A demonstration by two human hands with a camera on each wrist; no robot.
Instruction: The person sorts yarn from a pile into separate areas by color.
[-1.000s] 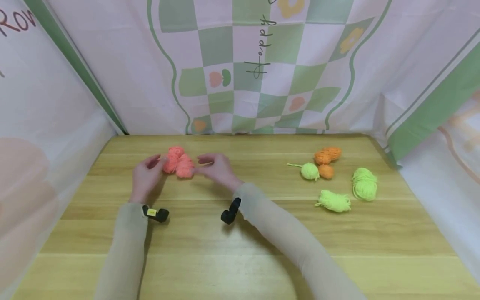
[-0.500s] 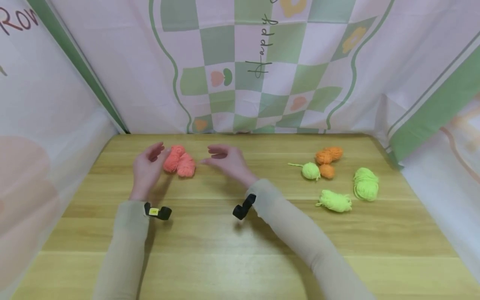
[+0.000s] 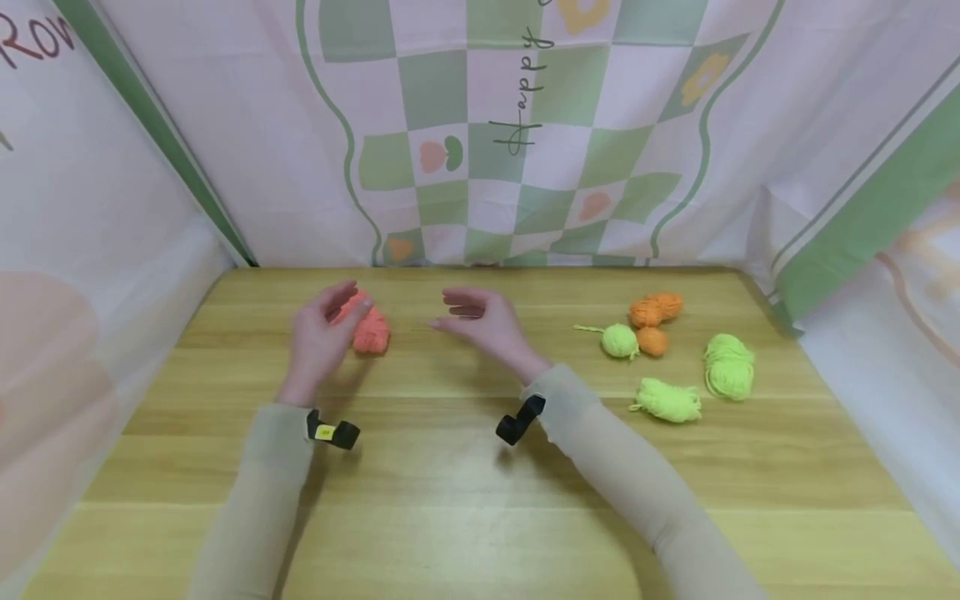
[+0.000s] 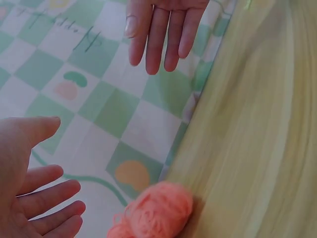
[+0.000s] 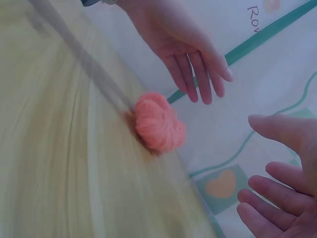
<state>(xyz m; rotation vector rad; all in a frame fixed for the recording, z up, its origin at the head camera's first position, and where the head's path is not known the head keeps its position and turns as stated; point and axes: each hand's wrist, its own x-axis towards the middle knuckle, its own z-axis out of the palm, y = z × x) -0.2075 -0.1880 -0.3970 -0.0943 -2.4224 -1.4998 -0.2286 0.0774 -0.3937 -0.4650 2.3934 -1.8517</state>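
Observation:
Coral-pink yarn balls lie bunched together on the left part of the wooden table. In the head view my left hand overlaps part of them, its fingers relaxed and holding nothing. The left wrist view shows that left hand apart from the pink yarn. To the right of the yarn, my right hand hovers with loose, spread fingers and nothing in it. From the right wrist, the pink yarn sits below the left hand, with the right hand off to its side.
At the right of the table sit several orange yarn balls touching a small lime yarn ball. Two larger lime skeins lie nearer and farther right. A checkered cloth hangs behind the table's back edge.
My right hand has let go of the pink yarn and drawn away to the right. The left hand has lifted off and shifted right, over the yarn in the head view.

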